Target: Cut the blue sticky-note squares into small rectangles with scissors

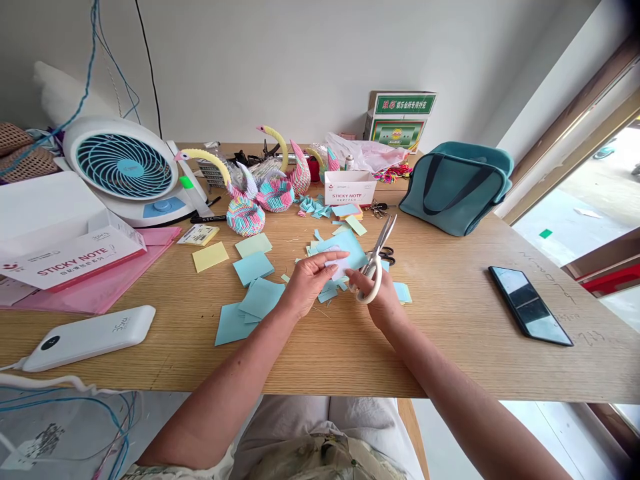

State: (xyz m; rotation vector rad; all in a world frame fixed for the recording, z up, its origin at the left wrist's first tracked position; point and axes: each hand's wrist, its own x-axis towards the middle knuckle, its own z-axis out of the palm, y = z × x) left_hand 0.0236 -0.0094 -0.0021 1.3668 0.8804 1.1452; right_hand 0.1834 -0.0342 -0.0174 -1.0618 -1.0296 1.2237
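My left hand [309, 283] pinches a small pale lavender paper slip [339, 266] between thumb and fingers. White-handled scissors [376, 265] rest in my right hand [384, 301], blades pointing up and away. The thumb of that hand reaches the slip's right edge. Just beyond my fingers is a light blue paper sheet [353, 246]; whether it is held or lying on the pile, I cannot tell. Blue scraps [329, 292] lie under my hands. To the left are several blue paper squares [263, 297]. A second, dark-handled pair of scissors [387, 255] lies partly hidden behind the white ones.
Paper swans [245, 217] and a sticky note box [350, 189] stand at the back. On the left are a fan [125, 168], a larger open box [75, 250] and a power bank [90, 338]. A teal bag [453, 193] and a phone [529, 305] are at right.
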